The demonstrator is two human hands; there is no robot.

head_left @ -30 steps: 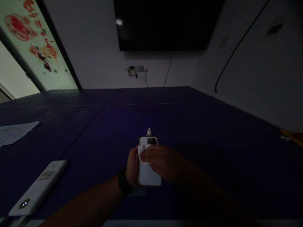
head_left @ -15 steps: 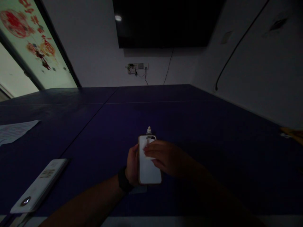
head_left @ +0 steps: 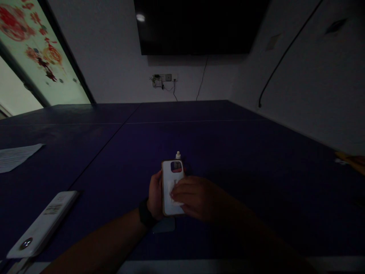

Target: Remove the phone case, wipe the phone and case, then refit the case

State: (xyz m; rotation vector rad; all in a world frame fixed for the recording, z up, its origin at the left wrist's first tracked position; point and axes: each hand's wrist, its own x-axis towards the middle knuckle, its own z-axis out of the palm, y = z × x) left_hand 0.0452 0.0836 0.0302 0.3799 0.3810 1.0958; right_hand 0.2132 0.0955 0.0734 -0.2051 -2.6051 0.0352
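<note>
My left hand [head_left: 156, 195] grips the sides of a smartphone in a white case with a gold-toned rim [head_left: 172, 171], held back-up just above the table. My right hand [head_left: 196, 198] lies over the lower half of the phone's back, pressing a white tissue or cloth [head_left: 175, 196] against it. Part of the tissue is hidden under my fingers. Just beyond the phone's top edge stands a small white dropper bottle [head_left: 178, 155]. A flat pale-blue piece [head_left: 165, 225] lies on the table below the phone.
The dark blue table [head_left: 182, 133] has a seam across it. A white power bank [head_left: 42, 224] lies at the front left, and a sheet of paper [head_left: 17, 158] at the left edge. An orange item [head_left: 349, 160] sits at the right edge. Walls bound the far and right sides.
The phone has shifted slightly left in my view. My right hand has slid from the phone's upper back toward its lower half, taking the tissue with it and uncovering the camera cutout.
</note>
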